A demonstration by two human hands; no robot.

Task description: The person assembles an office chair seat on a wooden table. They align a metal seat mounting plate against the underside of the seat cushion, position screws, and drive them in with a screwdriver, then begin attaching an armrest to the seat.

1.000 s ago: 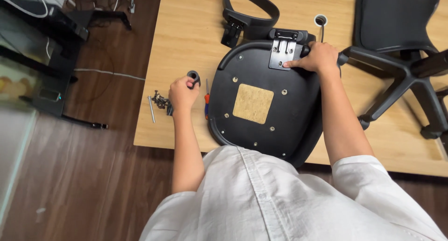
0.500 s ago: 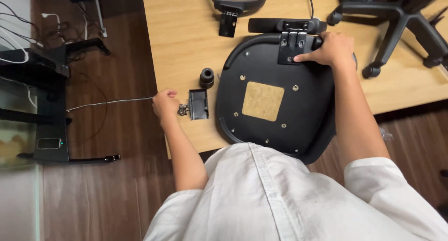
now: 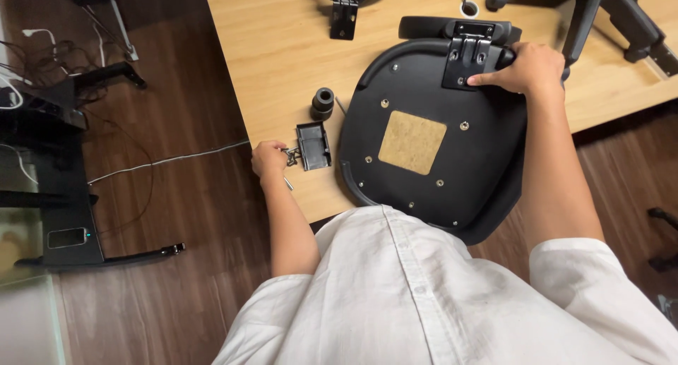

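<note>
At the desk's [image 3: 282, 47] left edge, the left hand [image 3: 269, 158] is curled around small metal screws [image 3: 290, 154], just beside a little black tray [image 3: 314, 145] and a black sleeve [image 3: 323, 102]. Next lies the upturned chair seat [image 3: 424, 146], underside up so its screw holes face the person. Further right, the right hand [image 3: 521, 68] presses on the black bracket [image 3: 468, 53], fingers bent, seemingly steadying it over the holes.

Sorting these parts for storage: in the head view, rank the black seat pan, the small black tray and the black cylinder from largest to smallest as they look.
1. black seat pan
2. small black tray
3. black cylinder, not much smaller than the tray.
</note>
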